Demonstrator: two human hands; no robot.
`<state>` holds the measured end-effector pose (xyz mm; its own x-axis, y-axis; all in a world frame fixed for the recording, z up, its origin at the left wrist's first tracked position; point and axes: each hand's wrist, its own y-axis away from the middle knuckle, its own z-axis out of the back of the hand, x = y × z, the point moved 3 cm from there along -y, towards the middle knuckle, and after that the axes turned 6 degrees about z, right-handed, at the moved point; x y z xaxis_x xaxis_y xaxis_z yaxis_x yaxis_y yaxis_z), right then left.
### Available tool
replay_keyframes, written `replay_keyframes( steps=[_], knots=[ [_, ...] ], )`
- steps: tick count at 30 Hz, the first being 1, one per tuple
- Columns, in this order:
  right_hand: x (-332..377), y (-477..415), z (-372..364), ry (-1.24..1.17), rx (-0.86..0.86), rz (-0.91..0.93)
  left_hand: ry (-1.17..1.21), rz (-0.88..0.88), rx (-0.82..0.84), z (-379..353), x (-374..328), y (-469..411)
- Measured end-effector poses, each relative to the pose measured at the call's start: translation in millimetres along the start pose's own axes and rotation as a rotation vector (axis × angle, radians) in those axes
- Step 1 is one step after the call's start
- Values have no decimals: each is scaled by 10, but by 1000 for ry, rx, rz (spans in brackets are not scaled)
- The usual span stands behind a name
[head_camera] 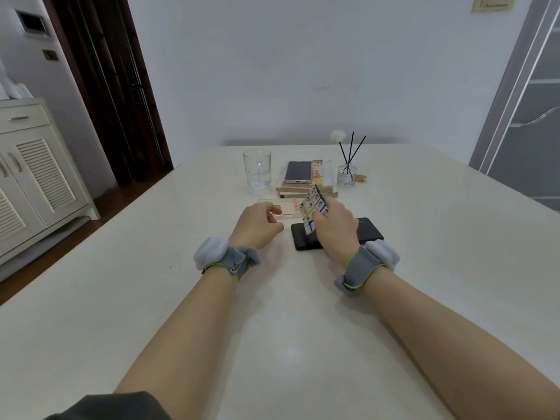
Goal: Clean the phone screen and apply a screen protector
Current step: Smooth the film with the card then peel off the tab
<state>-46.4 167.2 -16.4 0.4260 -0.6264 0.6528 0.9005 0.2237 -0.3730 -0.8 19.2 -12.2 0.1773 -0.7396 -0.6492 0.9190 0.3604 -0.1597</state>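
Hands: two, each with one grey wristband.
Right hand (335, 225): fingers clamped on one printed card (312, 212), which it holds tilted on edge over the black phone.
Left hand (256, 224): fingers loosely curled with nothing visible between them, just above the near end of the clear sheet.
Phones: two. One black phone (371, 230) lies flat on the desk (272, 328), partly hidden under the right hand. One gold-edged phone (298, 172) lies on the books.
Clear sheet (289, 207): one, with red print, flat on the desk between the black phone and the books.
Books (303, 189): one small stack; the number cannot be told.
Glass mug (257, 169): one, left of the books.
Diffuser bottle (347, 175): one, right of the books, holding three black reeds and one white flower.
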Motion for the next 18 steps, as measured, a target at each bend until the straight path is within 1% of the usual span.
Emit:
replay_keyframes(
  steps=[2,4,8,11,14,16,18],
  knots=[
    [-69,4,-1,41,23,-52,-2,0,1,-7,2,-2],
    [-79,21,-37,65,62,-60,-4,2,9,-15,8,0],
    [17,41,-143,65,166,25,-4,-7,15,-18,5,12],
    [50,43,-127,31,135,39,16,-3,7,-13,1,18],
    [-10,22,-57,86,72,-19,3,7,-2,-18,-4,16],
    [-31,33,-54,102,89,-28,5,20,-10,-27,-22,16],
    [5,51,-94,84,148,6,4,31,-18,-33,-30,19]
  ],
)
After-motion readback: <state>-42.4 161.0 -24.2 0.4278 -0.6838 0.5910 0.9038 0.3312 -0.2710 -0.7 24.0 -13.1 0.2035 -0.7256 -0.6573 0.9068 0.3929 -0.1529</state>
